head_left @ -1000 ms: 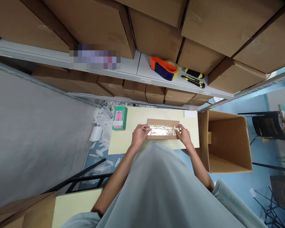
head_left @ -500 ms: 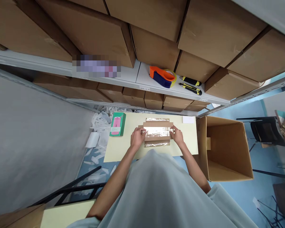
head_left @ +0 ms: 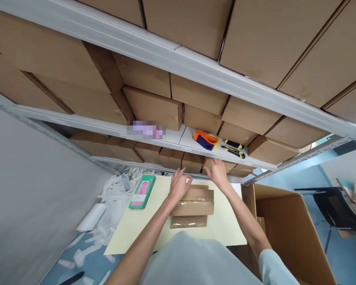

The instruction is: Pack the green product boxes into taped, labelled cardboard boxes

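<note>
A flat brown cardboard box [head_left: 192,206] with shiny clear tape across it lies on a pale yellow table [head_left: 148,225]. My left hand [head_left: 179,185] rests on the box's far left edge with its fingers spread and nothing in it. Raised above the box's far end, my right hand [head_left: 216,172] has its fingers stretched toward the shelf and holds nothing. An orange and blue tape dispenser [head_left: 206,139] and two yellow-black utility knives [head_left: 233,147] lie on the white shelf [head_left: 172,138] just beyond that hand.
A green and pink packaged item [head_left: 142,191] lies at the table's left. A large open cardboard box [head_left: 287,229] stands to the right. White paper scraps [head_left: 112,194] litter the blue floor on the left. Stacked cardboard cartons [head_left: 154,109] fill the shelves above and below.
Both hands have let go of the box ends. The right hand rose toward the shelf, and the left moved to the box's far edge. The camera has tilted upward.
</note>
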